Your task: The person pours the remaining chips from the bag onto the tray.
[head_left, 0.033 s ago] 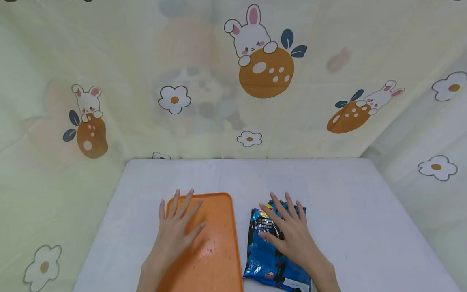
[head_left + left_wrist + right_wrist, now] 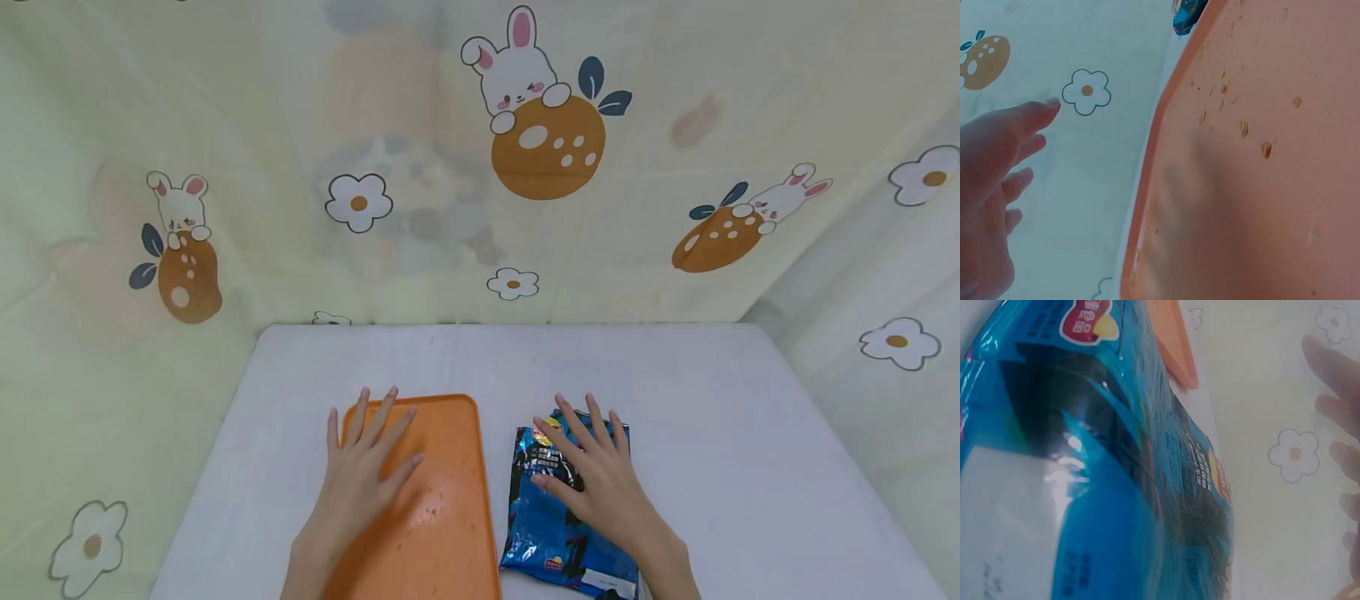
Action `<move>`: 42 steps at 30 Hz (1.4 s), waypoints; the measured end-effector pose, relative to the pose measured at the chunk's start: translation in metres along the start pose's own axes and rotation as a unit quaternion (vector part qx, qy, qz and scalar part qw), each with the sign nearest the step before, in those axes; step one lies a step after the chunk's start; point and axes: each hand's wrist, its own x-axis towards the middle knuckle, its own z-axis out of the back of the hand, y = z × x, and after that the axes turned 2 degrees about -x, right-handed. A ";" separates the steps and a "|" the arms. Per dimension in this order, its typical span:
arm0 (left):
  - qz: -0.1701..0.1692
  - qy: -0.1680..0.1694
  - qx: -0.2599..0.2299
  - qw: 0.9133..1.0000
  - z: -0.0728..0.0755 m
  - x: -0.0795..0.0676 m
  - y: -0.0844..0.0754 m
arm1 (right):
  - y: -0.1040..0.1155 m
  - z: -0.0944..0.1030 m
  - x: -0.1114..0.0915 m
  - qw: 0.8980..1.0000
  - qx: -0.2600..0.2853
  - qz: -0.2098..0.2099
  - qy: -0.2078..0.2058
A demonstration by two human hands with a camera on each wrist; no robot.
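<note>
My left hand (image 2: 358,479) hovers with spread fingers over the left side of an orange tray (image 2: 442,467). In the left wrist view, its shadow falls on the tray (image 2: 1285,200), and the hand (image 2: 991,181) is apart from the surface. A shiny blue snack bag (image 2: 536,533) lies right of the tray, overlapping what looks like a second blue bag (image 2: 618,435). Over these bags hangs my right hand (image 2: 600,483), fingers spread, holding nothing. The right wrist view shows the nearer bag (image 2: 1104,506) close up, with the right hand (image 2: 1341,412) held above and apart from it.
Small brownish flecks (image 2: 1266,150) dot the tray. Both tray and bags rest on a white table (image 2: 720,467). A pale curtain (image 2: 420,100) printed with rabbits and flowers stands behind the table and along both sides.
</note>
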 end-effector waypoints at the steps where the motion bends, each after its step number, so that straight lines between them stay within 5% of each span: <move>1: 0.001 0.000 -0.001 1.000 0.000 -0.001 0.000 | 0.001 0.000 0.000 1.000 0.002 -0.001 0.001; 11: 0.029 0.016 0.001 0.999 0.004 -0.003 0.001 | 0.001 -0.002 0.001 1.000 0.005 -0.003 -0.002; 17: 0.109 -0.001 0.023 0.994 0.008 -0.015 0.002 | 0.002 -0.004 0.000 1.000 0.006 0.004 -0.004; 22: 0.226 0.000 0.025 0.974 0.011 -0.027 0.005 | 0.004 -0.003 0.000 1.000 0.013 0.006 -0.004; 29: 0.375 0.054 -0.021 0.925 0.011 -0.044 0.005 | 0.004 0.000 -0.004 1.000 0.018 0.006 -0.005; 33: 0.411 0.050 -0.033 0.909 0.009 -0.050 0.007 | 0.004 -0.002 -0.003 1.000 0.022 0.007 -0.006; 42: 0.429 0.047 -0.066 0.899 0.008 -0.058 0.011 | 0.006 -0.003 -0.002 1.000 0.029 0.000 -0.001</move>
